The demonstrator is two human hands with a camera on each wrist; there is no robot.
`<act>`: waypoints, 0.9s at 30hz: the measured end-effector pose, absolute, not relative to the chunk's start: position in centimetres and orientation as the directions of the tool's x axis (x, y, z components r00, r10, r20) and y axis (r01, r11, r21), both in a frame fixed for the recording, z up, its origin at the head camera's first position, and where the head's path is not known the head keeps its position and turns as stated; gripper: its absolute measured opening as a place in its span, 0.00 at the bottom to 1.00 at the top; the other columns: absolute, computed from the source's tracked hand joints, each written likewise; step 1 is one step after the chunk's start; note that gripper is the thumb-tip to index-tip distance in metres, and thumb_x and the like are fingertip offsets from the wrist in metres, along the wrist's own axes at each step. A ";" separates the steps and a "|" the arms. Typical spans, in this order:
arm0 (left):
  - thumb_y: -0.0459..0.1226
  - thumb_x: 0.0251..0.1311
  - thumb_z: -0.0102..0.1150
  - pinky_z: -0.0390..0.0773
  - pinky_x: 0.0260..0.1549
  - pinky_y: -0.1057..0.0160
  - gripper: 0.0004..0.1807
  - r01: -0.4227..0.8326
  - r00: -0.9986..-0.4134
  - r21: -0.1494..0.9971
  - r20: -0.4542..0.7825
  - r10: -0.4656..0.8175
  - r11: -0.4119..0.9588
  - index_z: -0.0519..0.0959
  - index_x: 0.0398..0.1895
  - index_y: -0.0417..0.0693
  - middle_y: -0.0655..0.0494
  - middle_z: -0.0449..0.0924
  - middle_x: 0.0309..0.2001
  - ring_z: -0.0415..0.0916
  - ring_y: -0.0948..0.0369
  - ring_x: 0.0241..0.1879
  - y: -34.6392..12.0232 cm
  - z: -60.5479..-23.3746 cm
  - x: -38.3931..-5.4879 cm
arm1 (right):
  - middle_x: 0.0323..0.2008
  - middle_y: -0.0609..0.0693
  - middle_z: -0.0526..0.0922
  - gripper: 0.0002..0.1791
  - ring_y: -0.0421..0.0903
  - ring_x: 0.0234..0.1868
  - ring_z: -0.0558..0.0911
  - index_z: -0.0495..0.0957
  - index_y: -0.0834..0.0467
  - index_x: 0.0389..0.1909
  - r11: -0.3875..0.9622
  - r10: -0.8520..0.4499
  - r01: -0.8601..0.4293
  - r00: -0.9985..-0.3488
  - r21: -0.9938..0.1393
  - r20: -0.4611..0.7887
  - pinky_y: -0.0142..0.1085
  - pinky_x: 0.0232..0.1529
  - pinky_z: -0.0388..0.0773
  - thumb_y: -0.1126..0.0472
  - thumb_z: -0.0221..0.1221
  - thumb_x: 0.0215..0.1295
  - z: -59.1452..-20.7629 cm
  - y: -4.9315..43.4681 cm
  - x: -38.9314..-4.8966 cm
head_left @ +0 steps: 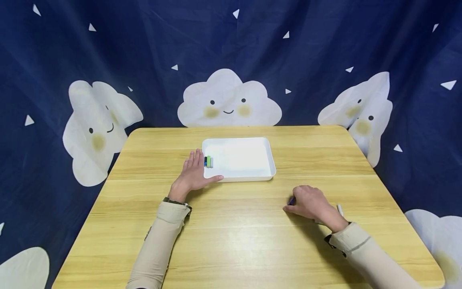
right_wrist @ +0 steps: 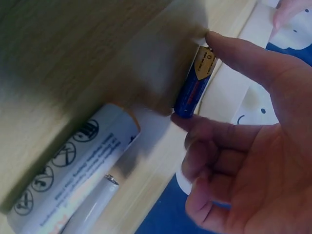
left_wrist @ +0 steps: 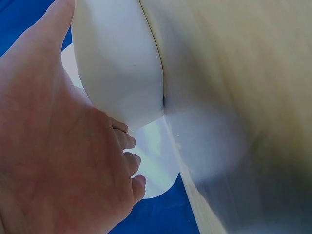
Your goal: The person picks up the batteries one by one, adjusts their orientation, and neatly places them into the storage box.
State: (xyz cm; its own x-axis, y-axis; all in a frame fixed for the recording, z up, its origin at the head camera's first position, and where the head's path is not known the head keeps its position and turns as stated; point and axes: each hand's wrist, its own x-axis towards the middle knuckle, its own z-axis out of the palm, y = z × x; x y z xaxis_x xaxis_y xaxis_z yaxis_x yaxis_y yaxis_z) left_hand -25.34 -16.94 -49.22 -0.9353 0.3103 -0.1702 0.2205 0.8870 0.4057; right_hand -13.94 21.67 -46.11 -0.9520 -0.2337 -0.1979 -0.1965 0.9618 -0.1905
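My right hand (head_left: 311, 201) pinches a small blue and gold battery (right_wrist: 196, 83) by its two ends, thumb on one end and a fingertip on the other, close over the table. Under that wrist lie a thick white battery (right_wrist: 73, 168) with printed symbols and a slimmer white battery (right_wrist: 92, 207). At the front left corner of a white tray (head_left: 249, 179), my left hand (head_left: 193, 172) rests with straight fingers along the left side and its thumb at the front rim. Inside the tray, by its left wall, a green battery (head_left: 208, 161) stands among several others in a row.
The wooden table (head_left: 231, 249) has rounded corners. Behind it hangs a dark blue curtain (head_left: 151, 48) with white clouds and small triangles. Bare tabletop lies between the tray and my right hand.
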 end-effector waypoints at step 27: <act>0.76 0.57 0.53 0.37 0.82 0.37 0.72 0.221 -0.936 0.387 -0.172 0.306 0.895 0.33 0.83 0.36 0.38 0.26 0.85 0.23 0.42 0.85 -17.0 -48.9 -25.2 | 0.20 0.43 0.62 0.26 0.39 0.23 0.61 0.86 0.61 0.53 0.674 -0.374 -0.407 -0.908 -0.617 0.191 0.31 0.30 0.63 0.48 0.73 0.61 -43.6 18.4 -20.9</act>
State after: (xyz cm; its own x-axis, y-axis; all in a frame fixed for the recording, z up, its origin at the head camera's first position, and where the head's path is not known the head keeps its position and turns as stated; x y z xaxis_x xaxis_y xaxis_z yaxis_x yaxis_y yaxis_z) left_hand -25.23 -17.01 -48.90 -0.9365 0.3057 -0.1720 0.2210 0.8950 0.3875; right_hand -20.86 18.43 -43.61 -0.9077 -0.3738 0.1905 -0.4069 0.6735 -0.6171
